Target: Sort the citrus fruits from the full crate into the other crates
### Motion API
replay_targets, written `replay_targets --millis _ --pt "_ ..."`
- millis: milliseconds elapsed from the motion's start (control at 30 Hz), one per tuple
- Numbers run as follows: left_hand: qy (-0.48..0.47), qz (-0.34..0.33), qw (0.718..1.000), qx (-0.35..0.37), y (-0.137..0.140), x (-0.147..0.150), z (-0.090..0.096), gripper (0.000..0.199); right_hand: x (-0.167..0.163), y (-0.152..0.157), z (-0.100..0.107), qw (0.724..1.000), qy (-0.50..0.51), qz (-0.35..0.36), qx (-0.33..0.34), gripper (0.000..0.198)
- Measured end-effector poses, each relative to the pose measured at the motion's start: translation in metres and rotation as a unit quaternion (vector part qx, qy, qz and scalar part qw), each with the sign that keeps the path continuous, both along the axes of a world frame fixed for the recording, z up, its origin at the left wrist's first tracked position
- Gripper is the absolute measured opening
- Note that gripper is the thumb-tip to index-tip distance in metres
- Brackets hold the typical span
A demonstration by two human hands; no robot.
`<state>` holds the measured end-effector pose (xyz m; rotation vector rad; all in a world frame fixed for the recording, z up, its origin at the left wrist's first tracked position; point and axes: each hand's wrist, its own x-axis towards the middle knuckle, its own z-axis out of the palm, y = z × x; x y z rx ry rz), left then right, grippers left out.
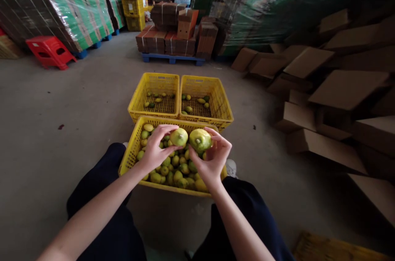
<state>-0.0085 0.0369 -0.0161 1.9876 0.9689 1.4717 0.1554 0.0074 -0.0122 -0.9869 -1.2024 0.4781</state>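
Between the thumb and fingers of my left hand [156, 148] is a yellow-green lemon [179, 137], its tip facing me. My right hand [214, 156] grips a second, larger-looking lemon [200, 140], with greener patches around its tip. The two fruits are side by side with a narrow gap between them. Both hands are raised over a yellow plastic crate [128, 152] that holds many green and yellow lemons [177, 176]. This crate stands on the floor between my legs; my hands hide part of its contents.
Behind it stand two yellow crates, a left one [132, 100] and a right one [226, 102], each with several lemons at the bottom. Cardboard boxes [304, 117] are heaped at the right. A red stool [49, 49] is at the left, and a blue pallet [173, 58] carries stacked cartons ahead.
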Motion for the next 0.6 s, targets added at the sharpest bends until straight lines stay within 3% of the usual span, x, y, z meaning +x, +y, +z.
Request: replay_targets --millis 133,267,467,600 --pt "-0.024 -0.016 0.999 -0.021 -0.001 0.001 0.002 0.048 -0.001 -0.002 0.002 1.000 0.007 0.016 0.004 0.051" --pt "-0.085 -0.040 0.992 -0.088 0.000 0.004 0.002 0.049 0.001 0.001 0.004 0.996 0.063 0.059 -0.032 0.050" --pt "-0.175 -0.094 0.944 -0.263 0.003 0.005 -0.003 0.057 0.009 0.007 -0.007 0.971 0.138 0.115 -0.156 0.038" --pt "-0.209 -0.091 0.915 -0.334 0.005 0.005 -0.003 0.059 0.011 0.009 -0.016 0.960 0.133 0.112 -0.217 0.043"
